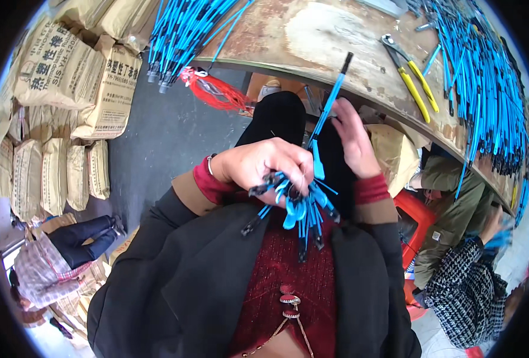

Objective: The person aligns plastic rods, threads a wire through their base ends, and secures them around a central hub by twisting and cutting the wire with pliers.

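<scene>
My left hand [270, 164] is closed around a bundle of short blue cables with black ends [303, 212], which fan out below the fingers toward my chest. One longer blue cable with a black tip [334, 95] sticks up from the fist, pointing at the table edge. Just right of that cable is my right hand [354, 137], fingers stretched out and palm turned toward it. Nothing shows in the right hand; whether its fingertips touch the cable I cannot tell.
A worn wooden table [264, 36] carries yellow-handled pliers [410, 77] and a large pile of blue cables [485, 101]. More blue cables [184, 36] overhang its left end, above a red string bundle [217, 89]. Paper sacks [56, 65] stand left. A co-worker's checked sleeve [464, 274] is at right.
</scene>
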Motion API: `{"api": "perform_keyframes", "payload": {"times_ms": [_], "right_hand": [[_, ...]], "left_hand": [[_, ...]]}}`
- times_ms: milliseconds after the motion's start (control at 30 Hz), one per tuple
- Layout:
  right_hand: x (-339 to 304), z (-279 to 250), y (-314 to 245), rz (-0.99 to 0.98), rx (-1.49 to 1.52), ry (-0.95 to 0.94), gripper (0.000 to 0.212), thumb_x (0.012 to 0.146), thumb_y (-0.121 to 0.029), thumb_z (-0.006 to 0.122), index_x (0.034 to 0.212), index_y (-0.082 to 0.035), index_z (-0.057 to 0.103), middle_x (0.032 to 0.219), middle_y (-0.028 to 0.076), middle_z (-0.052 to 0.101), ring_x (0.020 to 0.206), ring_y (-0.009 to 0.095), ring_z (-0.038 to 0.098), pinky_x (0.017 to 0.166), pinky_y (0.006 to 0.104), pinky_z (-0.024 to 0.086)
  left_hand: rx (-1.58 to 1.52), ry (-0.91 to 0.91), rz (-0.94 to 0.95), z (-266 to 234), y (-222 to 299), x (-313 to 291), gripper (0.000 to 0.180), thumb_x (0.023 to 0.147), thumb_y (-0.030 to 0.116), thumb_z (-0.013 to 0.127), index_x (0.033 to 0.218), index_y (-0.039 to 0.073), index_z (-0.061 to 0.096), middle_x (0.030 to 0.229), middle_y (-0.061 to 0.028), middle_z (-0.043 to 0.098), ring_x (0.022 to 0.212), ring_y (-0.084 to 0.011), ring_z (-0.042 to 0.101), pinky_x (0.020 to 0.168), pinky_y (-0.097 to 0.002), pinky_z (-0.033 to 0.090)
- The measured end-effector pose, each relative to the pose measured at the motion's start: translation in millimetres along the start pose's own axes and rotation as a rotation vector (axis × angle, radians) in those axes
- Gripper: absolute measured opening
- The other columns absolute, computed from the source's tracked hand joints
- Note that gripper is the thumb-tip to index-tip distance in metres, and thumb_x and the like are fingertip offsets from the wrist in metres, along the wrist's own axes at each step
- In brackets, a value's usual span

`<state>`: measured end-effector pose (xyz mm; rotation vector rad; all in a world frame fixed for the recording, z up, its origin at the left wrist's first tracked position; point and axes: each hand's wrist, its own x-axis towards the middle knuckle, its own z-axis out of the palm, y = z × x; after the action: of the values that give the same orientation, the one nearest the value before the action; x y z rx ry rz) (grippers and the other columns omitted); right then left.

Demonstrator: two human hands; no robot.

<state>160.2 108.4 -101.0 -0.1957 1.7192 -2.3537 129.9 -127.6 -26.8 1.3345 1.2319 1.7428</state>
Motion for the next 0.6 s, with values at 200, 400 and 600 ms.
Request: {"api": "perform_keyframes", "payload": {"times_ms": [200, 400, 600], "right_hand": [[11, 9, 0, 0.057, -0.016, -0.023, 0.081, 0.076, -0.027, 0.073, 0.138, -0.002, 0.027, 0.127, 0.017, 0.047, 0.123, 0.027, 0.042, 0.103, 0.0387, 0.032], [-11, -30, -4, 0.097, 0.087, -0.316, 0.045, 0.076, -0.012, 0.070, 0.117, -0.002, 0.052, 0.094, 0.010, 0.063, 0.084, 0.018, 0.060, 0.077, 0.0307, 0.048], [-12, -2, -17, 0.168, -0.070, -0.526, 0.037, 0.072, -0.006, 0.072, 0.107, 0.000, 0.060, 0.092, 0.007, 0.064, 0.080, 0.014, 0.058, 0.074, 0.0269, 0.047]], "left_hand": [[-0.086, -0.178, 0.004, 0, -6, 7, 0.032, 0.071, 0.020, 0.074, 0.094, -0.001, 0.066, 0.094, -0.0147, 0.060, 0.082, -0.0263, 0.060, 0.071, -0.0337, 0.048], [-0.229, -0.164, 0.044, -21, -23, -6, 0.036, 0.072, 0.025, 0.075, 0.095, -0.002, 0.066, 0.091, -0.0162, 0.061, 0.080, -0.0271, 0.060, 0.070, -0.0345, 0.048], [-0.418, -0.314, 0.168, -36, -44, -6, 0.039, 0.077, 0.032, 0.071, 0.090, -0.005, 0.066, 0.086, -0.0180, 0.062, 0.073, -0.0282, 0.057, 0.061, -0.0368, 0.040]]}}
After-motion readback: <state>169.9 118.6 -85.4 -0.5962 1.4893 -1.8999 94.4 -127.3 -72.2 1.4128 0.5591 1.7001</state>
